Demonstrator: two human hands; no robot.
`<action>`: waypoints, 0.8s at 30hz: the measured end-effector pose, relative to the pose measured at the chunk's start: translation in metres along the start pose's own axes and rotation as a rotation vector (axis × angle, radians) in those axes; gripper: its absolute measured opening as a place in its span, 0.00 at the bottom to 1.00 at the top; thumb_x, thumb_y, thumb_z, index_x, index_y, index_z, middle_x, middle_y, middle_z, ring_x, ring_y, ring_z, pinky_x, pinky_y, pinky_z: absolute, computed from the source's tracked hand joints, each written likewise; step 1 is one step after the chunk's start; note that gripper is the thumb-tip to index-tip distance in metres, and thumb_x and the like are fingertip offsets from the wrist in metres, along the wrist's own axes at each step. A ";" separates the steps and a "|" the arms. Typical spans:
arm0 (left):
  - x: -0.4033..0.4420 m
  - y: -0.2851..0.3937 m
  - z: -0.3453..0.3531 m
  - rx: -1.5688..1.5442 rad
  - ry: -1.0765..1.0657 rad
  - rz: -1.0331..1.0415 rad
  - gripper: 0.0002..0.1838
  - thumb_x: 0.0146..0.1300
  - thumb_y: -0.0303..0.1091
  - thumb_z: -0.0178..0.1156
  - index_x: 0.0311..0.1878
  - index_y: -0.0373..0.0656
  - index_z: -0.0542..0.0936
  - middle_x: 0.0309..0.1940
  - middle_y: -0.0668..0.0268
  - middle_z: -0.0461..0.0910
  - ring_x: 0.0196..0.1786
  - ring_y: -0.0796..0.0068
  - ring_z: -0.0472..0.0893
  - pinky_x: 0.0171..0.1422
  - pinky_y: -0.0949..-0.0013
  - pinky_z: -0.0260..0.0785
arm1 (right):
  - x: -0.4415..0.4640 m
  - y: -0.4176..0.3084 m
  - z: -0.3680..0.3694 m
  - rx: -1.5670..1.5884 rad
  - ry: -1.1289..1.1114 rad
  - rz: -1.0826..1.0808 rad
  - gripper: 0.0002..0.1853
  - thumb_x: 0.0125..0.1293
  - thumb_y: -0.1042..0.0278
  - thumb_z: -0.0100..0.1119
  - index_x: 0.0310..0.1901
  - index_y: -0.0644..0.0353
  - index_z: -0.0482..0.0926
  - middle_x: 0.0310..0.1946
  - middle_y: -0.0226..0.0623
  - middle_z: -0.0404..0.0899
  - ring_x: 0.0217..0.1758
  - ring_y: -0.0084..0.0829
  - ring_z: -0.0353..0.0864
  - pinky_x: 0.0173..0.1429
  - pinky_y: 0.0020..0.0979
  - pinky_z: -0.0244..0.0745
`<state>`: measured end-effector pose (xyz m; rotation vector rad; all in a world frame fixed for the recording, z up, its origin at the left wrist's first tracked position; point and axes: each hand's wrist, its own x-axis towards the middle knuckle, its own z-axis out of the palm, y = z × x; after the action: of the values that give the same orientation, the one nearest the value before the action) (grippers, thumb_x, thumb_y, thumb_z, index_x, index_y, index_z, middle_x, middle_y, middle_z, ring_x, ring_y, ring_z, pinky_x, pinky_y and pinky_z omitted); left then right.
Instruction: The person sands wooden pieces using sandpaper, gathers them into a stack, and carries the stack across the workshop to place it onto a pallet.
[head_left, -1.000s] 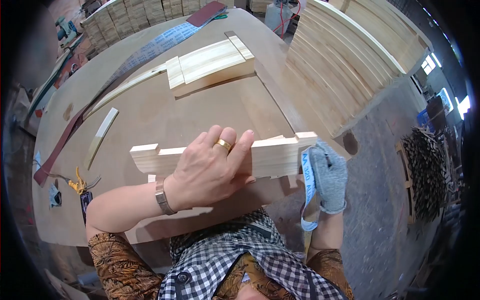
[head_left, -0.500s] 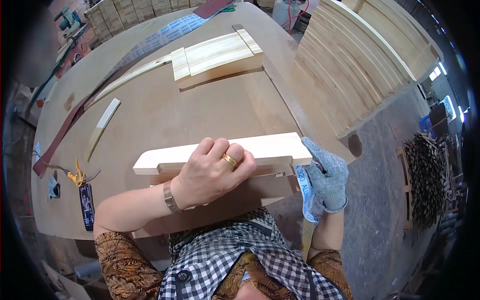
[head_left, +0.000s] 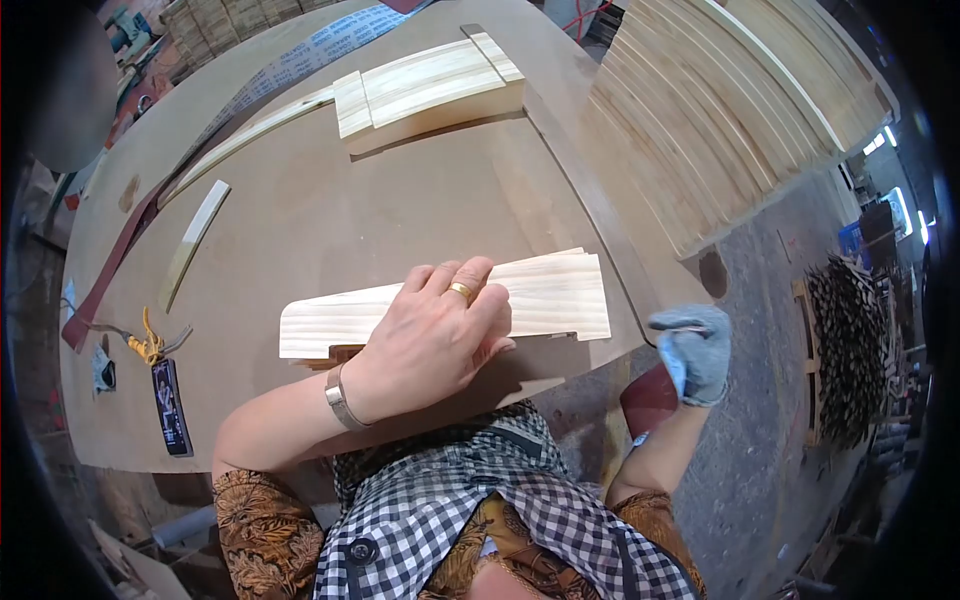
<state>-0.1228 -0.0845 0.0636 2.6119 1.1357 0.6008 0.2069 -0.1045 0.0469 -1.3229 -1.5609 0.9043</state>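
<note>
My bare left hand (head_left: 435, 325), with a ring and a wristwatch, grips the middle of a pale wooden piece (head_left: 555, 295) with notched ends. Its broad face is turned upward, and another edge shows behind it at the right; I cannot tell whether that is a second piece. Off the table's right edge, my right hand (head_left: 695, 355) in a grey glove is closed on a sandpaper strip (head_left: 650, 402). The strip has a dark red grit side and a blue printed backing, and hangs down apart from the wood.
A block of pale boards (head_left: 430, 85) sits farther back on the brown table (head_left: 400, 215). A long sandpaper belt (head_left: 110, 270), a thin wooden strip (head_left: 195, 245) and a phone (head_left: 171, 408) lie at left. Stacked wooden panels (head_left: 720, 120) stand at right.
The wooden piece has tipped so its broad face shows. My right hand has moved right, away from the wood's end, taking the sandpaper along. My left hand keeps its grip.
</note>
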 end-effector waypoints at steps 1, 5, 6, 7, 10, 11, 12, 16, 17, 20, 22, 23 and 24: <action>0.000 0.000 -0.001 0.001 -0.010 0.004 0.23 0.56 0.36 0.68 0.51 0.40 0.71 0.57 0.50 0.71 0.56 0.51 0.74 0.60 0.54 0.65 | -0.001 0.004 -0.002 0.063 0.079 -0.049 0.19 0.49 0.70 0.69 0.42 0.72 0.85 0.33 0.42 0.87 0.33 0.24 0.82 0.38 0.26 0.75; 0.002 0.005 -0.001 0.086 -0.011 0.026 0.29 0.57 0.36 0.66 0.61 0.42 0.70 0.55 0.51 0.71 0.52 0.53 0.74 0.58 0.56 0.66 | 0.013 -0.030 0.049 -0.287 0.070 0.028 0.22 0.57 0.62 0.68 0.52 0.63 0.83 0.25 0.44 0.81 0.27 0.25 0.78 0.35 0.28 0.72; 0.002 0.004 0.002 0.128 -0.002 0.040 0.30 0.57 0.36 0.66 0.62 0.43 0.69 0.54 0.51 0.71 0.51 0.54 0.74 0.57 0.56 0.66 | 0.019 -0.037 0.061 -0.376 0.012 0.044 0.22 0.59 0.60 0.68 0.54 0.60 0.82 0.24 0.45 0.80 0.25 0.26 0.78 0.34 0.28 0.72; 0.001 0.003 0.005 0.171 0.007 0.054 0.31 0.57 0.36 0.65 0.64 0.43 0.69 0.54 0.51 0.71 0.50 0.54 0.74 0.56 0.56 0.67 | 0.026 -0.039 0.065 -0.475 0.003 0.032 0.22 0.60 0.58 0.67 0.55 0.57 0.82 0.24 0.46 0.79 0.26 0.30 0.78 0.35 0.30 0.73; 0.000 0.003 0.009 0.207 0.022 0.056 0.31 0.58 0.36 0.64 0.66 0.45 0.68 0.53 0.52 0.72 0.49 0.56 0.74 0.54 0.57 0.67 | 0.058 -0.034 0.072 -0.612 -0.007 -0.056 0.22 0.62 0.54 0.66 0.57 0.50 0.81 0.27 0.48 0.79 0.27 0.40 0.80 0.37 0.35 0.75; 0.000 0.003 0.009 0.203 0.021 0.062 0.31 0.58 0.35 0.64 0.66 0.45 0.69 0.53 0.52 0.72 0.48 0.56 0.74 0.53 0.57 0.68 | 0.074 -0.021 0.075 -0.549 0.018 -0.110 0.22 0.62 0.53 0.65 0.57 0.49 0.81 0.28 0.48 0.81 0.29 0.43 0.81 0.38 0.37 0.75; 0.000 0.004 0.009 0.212 0.014 0.061 0.31 0.58 0.35 0.64 0.66 0.45 0.69 0.53 0.52 0.72 0.49 0.56 0.74 0.53 0.57 0.68 | 0.085 -0.010 0.077 -0.487 0.049 -0.165 0.22 0.63 0.53 0.64 0.57 0.49 0.81 0.30 0.47 0.82 0.30 0.46 0.81 0.39 0.39 0.76; 0.001 0.004 0.009 0.232 0.020 0.056 0.30 0.59 0.35 0.63 0.66 0.45 0.69 0.52 0.52 0.72 0.48 0.55 0.74 0.53 0.58 0.67 | 0.099 0.007 0.076 -0.481 0.058 -0.205 0.20 0.65 0.51 0.61 0.56 0.47 0.82 0.37 0.47 0.84 0.37 0.47 0.84 0.44 0.39 0.77; 0.000 0.004 0.010 0.230 0.020 0.049 0.30 0.59 0.35 0.63 0.66 0.45 0.69 0.52 0.51 0.72 0.48 0.55 0.74 0.53 0.58 0.67 | 0.093 0.014 0.076 -0.464 0.068 -0.185 0.19 0.65 0.52 0.60 0.56 0.47 0.82 0.38 0.46 0.84 0.39 0.47 0.84 0.45 0.39 0.77; 0.000 0.004 0.009 0.231 0.033 0.054 0.30 0.59 0.37 0.62 0.65 0.45 0.69 0.51 0.52 0.72 0.48 0.56 0.74 0.53 0.59 0.67 | 0.060 0.026 0.063 -0.628 0.069 -0.040 0.19 0.66 0.53 0.60 0.56 0.49 0.82 0.40 0.47 0.84 0.41 0.49 0.84 0.48 0.38 0.78; 0.000 0.003 0.010 0.243 0.046 0.060 0.29 0.60 0.38 0.62 0.65 0.46 0.69 0.51 0.53 0.71 0.47 0.56 0.74 0.53 0.59 0.66 | 0.039 0.039 0.056 -0.496 0.197 -0.025 0.19 0.66 0.57 0.61 0.56 0.53 0.82 0.38 0.48 0.84 0.39 0.46 0.85 0.47 0.37 0.78; -0.002 0.002 0.012 0.240 0.045 0.060 0.29 0.60 0.38 0.61 0.65 0.46 0.69 0.50 0.53 0.71 0.47 0.57 0.74 0.53 0.58 0.66 | 0.032 0.044 0.055 -0.279 0.336 -0.047 0.20 0.65 0.60 0.62 0.57 0.56 0.81 0.36 0.49 0.85 0.37 0.42 0.86 0.46 0.36 0.79; -0.004 0.002 0.011 0.229 0.037 0.039 0.29 0.60 0.39 0.61 0.65 0.46 0.69 0.51 0.53 0.71 0.47 0.57 0.74 0.53 0.58 0.66 | 0.024 0.027 0.061 -0.207 0.268 0.009 0.20 0.64 0.62 0.63 0.57 0.58 0.81 0.35 0.48 0.85 0.36 0.37 0.85 0.45 0.35 0.79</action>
<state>-0.1193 -0.0895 0.0534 2.8312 1.2337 0.5597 0.1577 -0.0756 0.0043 -1.5292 -1.4666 0.5532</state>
